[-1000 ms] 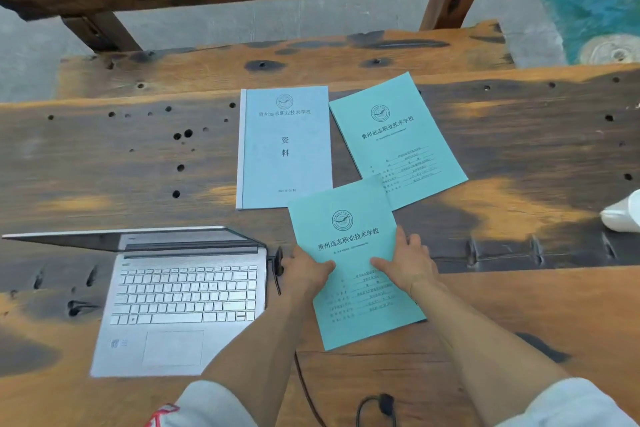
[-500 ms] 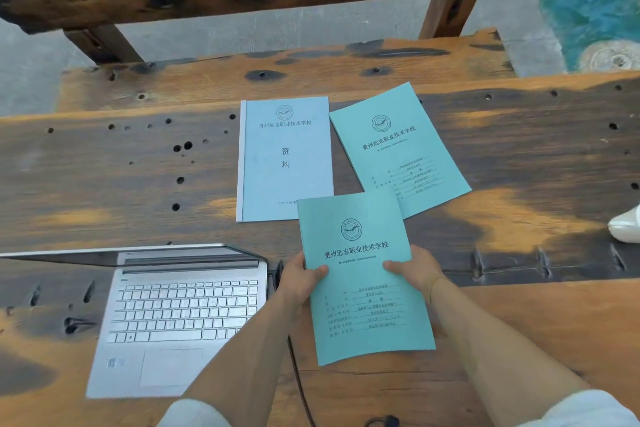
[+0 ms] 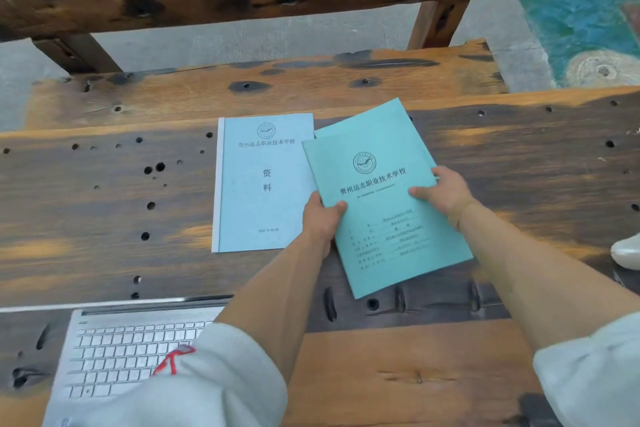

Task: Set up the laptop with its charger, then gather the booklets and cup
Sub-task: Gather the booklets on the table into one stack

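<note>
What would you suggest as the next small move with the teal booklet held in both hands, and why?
Probably lower the held teal booklet squarely onto the second teal booklet beneath it. The left hand and right hand grip its side edges, and it already covers most of that one, slightly askew. The light blue booklet lies alongside to be collected afterwards.

Your left hand (image 3: 320, 218) and right hand (image 3: 445, 192) grip the top green booklet (image 3: 388, 218) by its side edges, over a second green booklet (image 3: 377, 125), beside the blue booklet (image 3: 263, 184) on the table (image 3: 104, 201).
</note>
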{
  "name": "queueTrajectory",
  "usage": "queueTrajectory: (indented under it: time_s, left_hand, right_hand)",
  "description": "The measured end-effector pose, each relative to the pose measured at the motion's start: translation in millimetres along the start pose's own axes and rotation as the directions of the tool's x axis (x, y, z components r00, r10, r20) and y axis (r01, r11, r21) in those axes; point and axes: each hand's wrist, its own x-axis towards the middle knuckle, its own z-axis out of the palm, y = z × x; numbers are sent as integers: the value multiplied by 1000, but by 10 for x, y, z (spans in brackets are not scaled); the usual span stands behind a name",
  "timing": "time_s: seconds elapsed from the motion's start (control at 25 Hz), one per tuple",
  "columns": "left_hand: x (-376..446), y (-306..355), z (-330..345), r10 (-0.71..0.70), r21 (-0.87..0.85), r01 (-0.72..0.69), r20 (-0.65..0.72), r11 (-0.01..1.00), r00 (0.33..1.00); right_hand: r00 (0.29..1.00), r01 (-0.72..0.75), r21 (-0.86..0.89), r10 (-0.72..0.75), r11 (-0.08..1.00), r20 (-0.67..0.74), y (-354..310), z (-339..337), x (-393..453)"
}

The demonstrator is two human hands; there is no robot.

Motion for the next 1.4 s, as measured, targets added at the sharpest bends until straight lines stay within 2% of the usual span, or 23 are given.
queueTrajectory:
  time_s: [0.12,0.24,0.4,0.52,0.6,0.68,0.76,0.84,0.96,1.08,1.2,1.4]
  left_hand:
    - [262,73,232,53,200,-33,-92,979,994]
    - [443,141,358,99,463,-48,-88,885,991]
    - [544,162,392,75,671,11,-99,741,992]
    - [530,143,453,130,771,11,-122,637,984]
    - [490,132,512,106,733,45,-158,678,982]
    - [489,102,545,9,592,109,-194,798,981]
    - [507,78,510,-64,460,144,-185,876,981]
    - [516,46,465,-85,397,127,-121,909,989]
    - [449,61,457,-76,263,98,-95,960,993]
    - [352,140,383,-40,178,55,-89,982,995]
    - [329,299,157,10,215,13,-108,976,994]
    - [386,687,-439,28,248,27,-213,968,977]
  right_hand:
    - [997,6,-151,-17,989,-73,-134,-32,286]
    - [991,-11,-236,-21,972,-130,-113,-40,500]
    - [987,-40,-326,-14,944,-163,9,40,643]
    - [984,-90,-390,22,917,-177,5,72,694]
    - [983,-127,-382,64,915,-172,-38,64,710]
    - [981,-173,-388,123,905,-150,-33,23,761]
    - [972,-235,-382,213,894,-101,-7,-32,800]
    - [956,-290,-275,292,917,-35,73,-77,805]
    - [935,-347,-96,352,933,45,172,-67,699]
    - [934,-345,25,341,938,106,128,46,441]
    - [939,-324,121,303,938,161,-64,178,175]
    - [966,-181,172,142,968,216,-524,590,-48]
